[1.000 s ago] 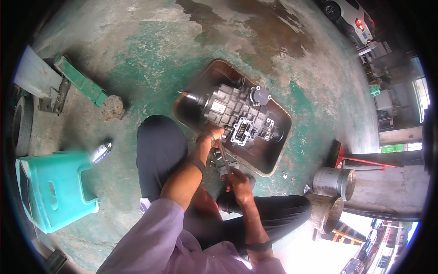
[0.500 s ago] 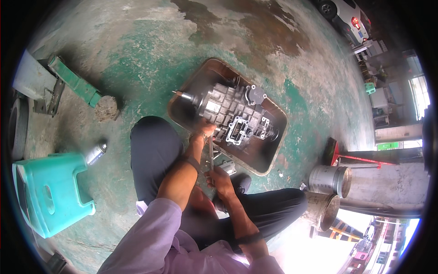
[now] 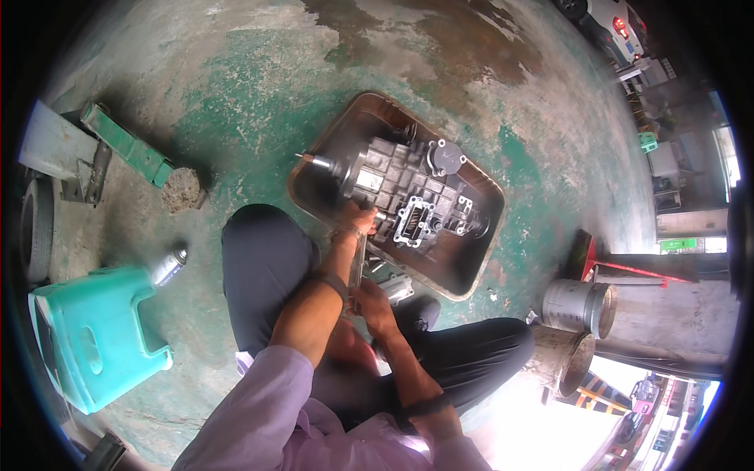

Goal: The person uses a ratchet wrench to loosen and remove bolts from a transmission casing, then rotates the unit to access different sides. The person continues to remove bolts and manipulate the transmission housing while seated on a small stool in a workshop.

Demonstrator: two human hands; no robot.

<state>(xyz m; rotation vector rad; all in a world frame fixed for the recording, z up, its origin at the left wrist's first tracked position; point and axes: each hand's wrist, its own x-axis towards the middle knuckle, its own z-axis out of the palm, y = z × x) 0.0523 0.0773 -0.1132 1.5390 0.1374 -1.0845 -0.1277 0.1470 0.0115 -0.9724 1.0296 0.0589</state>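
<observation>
A grey metal gearbox (image 3: 393, 169) lies in a rectangular brown tray (image 3: 479, 271) on the floor in front of me. On its near side, my left hand (image 3: 357, 219) is closed round the head end of a long steel wrench (image 3: 359, 265), beside a short shiny cylindrical piece (image 3: 380, 217). The wrench handle slants down toward me from there. Lower, my right hand (image 3: 374, 306) grips the handle's near end, its fingers partly hidden. An opening with a bolted flange (image 3: 414, 221) faces up on the gearbox, right of my left hand.
Beyond the tray's near edge lies a loose grey metal cover (image 3: 397, 289). To my left are a turquoise plastic stool (image 3: 98, 337), a spray can (image 3: 169, 267) and a green metal beam (image 3: 129, 145). Metal buckets (image 3: 577, 308) stand on the right, near a red-handled tool (image 3: 640, 274).
The near end of the wrench handle has swung slightly left, with my right hand on it. My left hand stays at the gearbox. The whole view has shifted a little.
</observation>
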